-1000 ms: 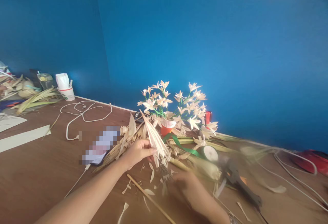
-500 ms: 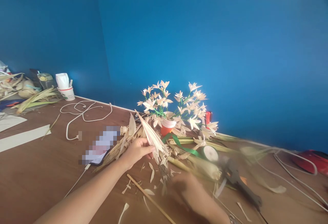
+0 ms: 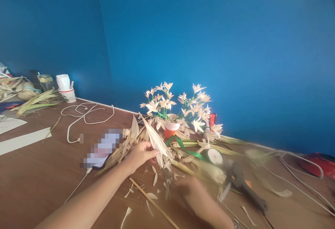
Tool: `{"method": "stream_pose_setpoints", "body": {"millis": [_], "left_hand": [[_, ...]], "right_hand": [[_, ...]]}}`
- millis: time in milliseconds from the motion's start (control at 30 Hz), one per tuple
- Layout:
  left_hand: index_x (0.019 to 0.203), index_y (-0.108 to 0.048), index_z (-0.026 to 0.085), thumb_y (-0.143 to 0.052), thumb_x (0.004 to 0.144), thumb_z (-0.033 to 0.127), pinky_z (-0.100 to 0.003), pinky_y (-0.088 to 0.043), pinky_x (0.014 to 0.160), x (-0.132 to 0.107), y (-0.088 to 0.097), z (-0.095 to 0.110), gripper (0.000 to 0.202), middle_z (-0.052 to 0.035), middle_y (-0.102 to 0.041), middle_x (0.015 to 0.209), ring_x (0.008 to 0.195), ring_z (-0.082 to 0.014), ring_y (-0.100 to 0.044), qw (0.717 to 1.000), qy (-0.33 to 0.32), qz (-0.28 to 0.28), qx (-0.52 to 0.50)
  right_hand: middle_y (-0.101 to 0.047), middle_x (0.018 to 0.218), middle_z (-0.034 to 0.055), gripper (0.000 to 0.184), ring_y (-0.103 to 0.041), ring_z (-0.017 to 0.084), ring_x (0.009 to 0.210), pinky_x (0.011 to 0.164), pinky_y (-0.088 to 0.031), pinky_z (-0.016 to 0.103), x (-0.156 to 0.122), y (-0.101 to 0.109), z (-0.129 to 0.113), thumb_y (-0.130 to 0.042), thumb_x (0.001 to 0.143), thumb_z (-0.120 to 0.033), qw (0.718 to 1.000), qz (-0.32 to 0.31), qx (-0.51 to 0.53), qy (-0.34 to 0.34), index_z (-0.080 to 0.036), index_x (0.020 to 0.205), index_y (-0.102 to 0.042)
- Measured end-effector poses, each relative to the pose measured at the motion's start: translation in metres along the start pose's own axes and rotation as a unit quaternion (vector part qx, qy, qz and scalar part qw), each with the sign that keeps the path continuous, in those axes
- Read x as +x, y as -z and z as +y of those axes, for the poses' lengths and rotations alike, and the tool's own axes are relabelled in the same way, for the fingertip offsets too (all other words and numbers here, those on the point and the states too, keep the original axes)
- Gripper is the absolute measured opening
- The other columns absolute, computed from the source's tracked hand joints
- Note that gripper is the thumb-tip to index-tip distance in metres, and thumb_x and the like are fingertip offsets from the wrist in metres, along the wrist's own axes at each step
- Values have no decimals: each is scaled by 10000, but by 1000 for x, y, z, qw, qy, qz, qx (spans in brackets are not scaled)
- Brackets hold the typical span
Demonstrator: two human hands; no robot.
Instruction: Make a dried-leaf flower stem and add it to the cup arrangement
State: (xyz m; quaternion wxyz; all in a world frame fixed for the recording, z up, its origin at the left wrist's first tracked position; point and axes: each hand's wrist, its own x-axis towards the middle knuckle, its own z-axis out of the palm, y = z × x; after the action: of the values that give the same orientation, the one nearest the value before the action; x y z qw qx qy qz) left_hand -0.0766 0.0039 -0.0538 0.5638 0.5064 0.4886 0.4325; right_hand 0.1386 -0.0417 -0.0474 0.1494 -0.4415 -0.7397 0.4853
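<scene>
My left hand pinches a pale dried corn husk between thumb and fingers, its pointed tip up and its ragged wide end down. Below and right of it is my right hand, blurred and closed. From its fingers a thin grey blurred thing points toward the husk's lower end; its kind is not clear. Behind the hands stands an orange and white pot with husk flowers on green stems. A green ribbon trails to a roll of tape.
A dark glue gun lies at right beside corn husks. A thin stick and husk scraps lie in front. Leftward are a phone, a white cable and a paper cup. A blue partition rises behind the table.
The blurred grey thing by my right hand shows more plainly below the husk. My left hand and the husk are almost unmoved.
</scene>
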Motion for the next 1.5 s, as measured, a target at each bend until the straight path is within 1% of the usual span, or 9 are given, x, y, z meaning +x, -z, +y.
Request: {"method": "stream_pose_setpoints", "body": {"millis": [133, 267, 433, 567, 800, 1033, 1133, 1333, 1500], "left_hand": [[731, -681, 141, -709, 680, 259, -272, -511, 579, 0, 0, 1, 132, -18, -676, 661, 594, -153, -614, 1000, 1, -2, 1], [739, -686, 141, -720, 675, 266, -270, -508, 577, 0, 1, 1, 145, -16, -676, 660, 591, -153, -615, 1000, -1, -2, -5], [748, -687, 139, -730, 666, 277, -276, -508, 584, 0, 1, 0, 167, -14, -673, 655, 588, -154, -615, 1000, 3, -2, -7], [749, -690, 142, -729, 663, 282, -283, -510, 592, 0, 0, 0, 169, -20, -680, 672, 602, -160, -617, 1000, 3, -8, -2], [737, -692, 145, -723, 664, 285, -284, -503, 578, 0, 0, 0, 160, -16, -677, 653, 586, -160, -612, 1000, 1, -18, -8], [755, -685, 141, -723, 677, 286, -293, -515, 588, 0, 0, 0, 169, -29, -685, 712, 605, -162, -620, 1000, 0, -17, -10], [751, -681, 139, -725, 677, 278, -281, -509, 580, 0, 0, 0, 163, -20, -674, 693, 598, -156, -618, 1000, -1, -12, -15], [741, -676, 141, -735, 668, 279, -286, -508, 584, 0, -1, -1, 167, -11, -662, 658, 597, -161, -619, 1000, -2, -6, -21], [732, -674, 144, -742, 654, 275, -285, -504, 587, -2, -2, 1, 167, -9, -665, 644, 598, -162, -619, 1000, 4, 5, -31]], "right_hand": [[-424, 542, -16, 123, -347, 94, 528, 478, -270, 212, 1, 0, 2, -457, 662, -193, 1000, 6, 3, 5, -160, 554, -505], [-410, 522, -29, 133, -323, 84, 497, 458, -253, 208, 1, 0, 4, -474, 679, -182, 1000, 9, 6, -15, -151, 564, -534], [-425, 502, -32, 147, -344, 83, 484, 448, -259, 200, 1, -1, 3, -491, 687, -160, 1000, 10, -5, -19, -149, 550, -543], [-405, 494, -42, 147, -326, 77, 478, 444, -251, 195, 0, -1, 1, -490, 679, -138, 1000, 14, 5, -26, -148, 540, -537], [-428, 529, -31, 135, -341, 84, 507, 467, -273, 198, 0, 0, 3, -507, 681, -178, 1000, 16, 3, -16, -149, 560, -559], [-447, 535, -25, 143, -336, 86, 517, 480, -284, 204, 0, 0, 2, -497, 688, -158, 1000, 15, 15, 0, -137, 573, -580], [-455, 534, -25, 147, -348, 86, 515, 490, -297, 202, 1, 0, 2, -493, 686, -153, 1000, 23, 15, -8, -133, 587, -599], [-402, 511, -36, 136, -307, 76, 490, 461, -240, 204, 0, -2, 5, -485, 672, -181, 999, 9, 37, -14, -137, 565, -556], [-385, 511, -34, 131, -303, 80, 488, 461, -228, 214, 0, -1, 0, -498, 654, -204, 998, 11, 61, -19, -144, 557, -561]]}}
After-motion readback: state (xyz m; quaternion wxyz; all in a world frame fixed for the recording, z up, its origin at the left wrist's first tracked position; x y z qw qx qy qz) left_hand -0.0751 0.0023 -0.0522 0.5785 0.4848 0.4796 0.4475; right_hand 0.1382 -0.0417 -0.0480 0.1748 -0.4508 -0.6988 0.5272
